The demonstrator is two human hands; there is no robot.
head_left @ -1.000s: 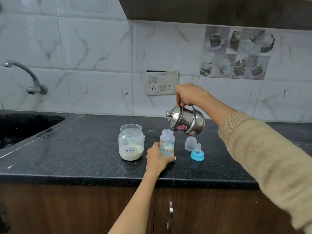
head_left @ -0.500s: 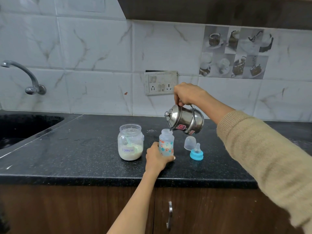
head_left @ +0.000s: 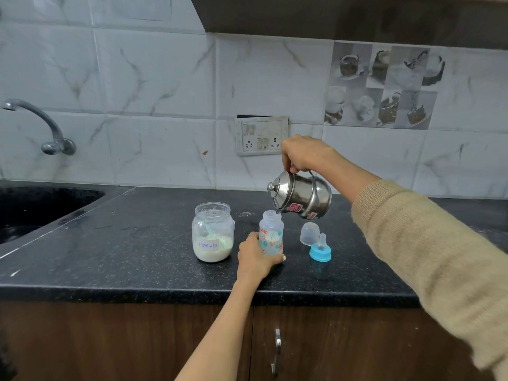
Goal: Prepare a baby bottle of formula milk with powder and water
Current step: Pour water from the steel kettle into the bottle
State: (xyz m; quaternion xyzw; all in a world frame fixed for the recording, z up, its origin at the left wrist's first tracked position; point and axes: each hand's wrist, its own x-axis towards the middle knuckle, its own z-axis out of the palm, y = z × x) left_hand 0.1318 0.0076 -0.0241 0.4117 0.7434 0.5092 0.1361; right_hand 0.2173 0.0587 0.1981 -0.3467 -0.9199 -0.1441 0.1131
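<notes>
A small clear baby bottle with orange and blue prints stands open on the black counter. My left hand wraps around its lower part. My right hand grips the handle of a steel kettle, tilted left with its spout right over the bottle's mouth. To the left stands an open jar labelled "Formula", with white powder and a scoop inside. Right of the bottle lie the blue ring with its teat and the clear cap.
A black sink with a wall tap lies at the far left. A switch and socket plate sits on the tiled wall behind the kettle. Below the counter edge are wooden cabinet doors with a metal handle.
Hardly anything differs: the kettle stays tilted over the bottle and both hands keep their hold. The view has only shifted slightly.
</notes>
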